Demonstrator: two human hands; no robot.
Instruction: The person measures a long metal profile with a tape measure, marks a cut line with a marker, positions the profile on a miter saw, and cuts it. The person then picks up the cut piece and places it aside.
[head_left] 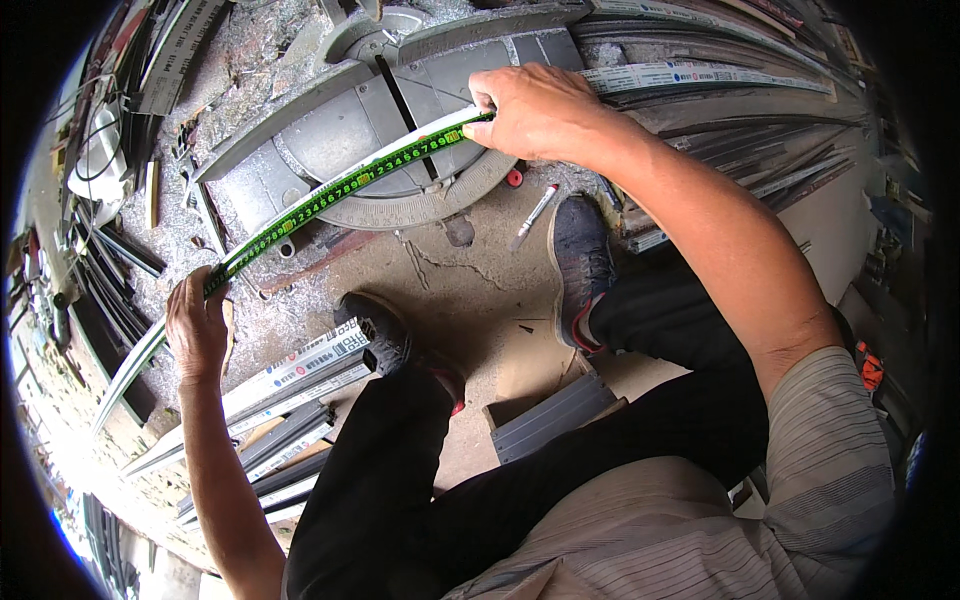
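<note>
Left hand [197, 325] at 9 o'clock, right hand [535, 110] between 12 and 1: each grip pinches tape [390, 167] and strip [435, 128]; saw [330, 140] at 11.

Cracked floor [478, 268] with white marker [535, 217] and red ring [514, 178]

Cracked, stained floor [500, 272], silvery flecks [270, 62] strewn across its far part; glaring light [62, 425] at lower left

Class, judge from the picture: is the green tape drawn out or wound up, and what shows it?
Drawn out: a long marked length of the tape stretches between the left hand and right hand.
</note>
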